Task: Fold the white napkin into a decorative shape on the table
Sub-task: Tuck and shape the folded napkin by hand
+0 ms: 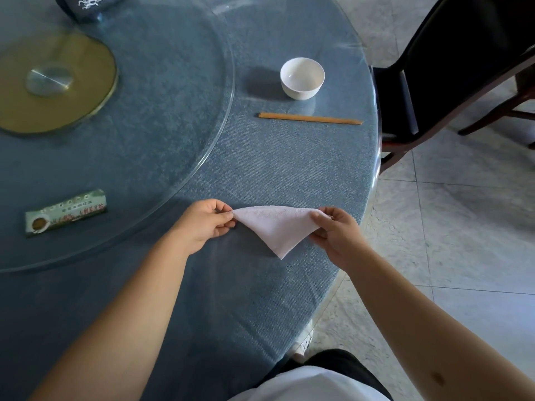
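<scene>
Two hands, one napkin stretched between them at the near edge of a round table.

Round table point(260, 175) under blue cloth fills most of the view; glass turntable point(179, 140) covers its left and far part, gold disc point(58, 82) at its hub. Dark chair point(451, 68) stands at the table's right rim. White napkin point(278, 228) is folded to a triangle, long edge away from the person, point toward them, lying between the hands. Left hand point(202, 224) pinches the left corner with thumb and fingers closed; right hand point(335, 235) pinches the right corner likewise, other fingers curled. Chopsticks point(309, 119) lie beyond, apart from the napkin; white bowl point(302, 78) just past them. Printed packet point(65, 212) rests on the glass, left of the left hand.
</scene>
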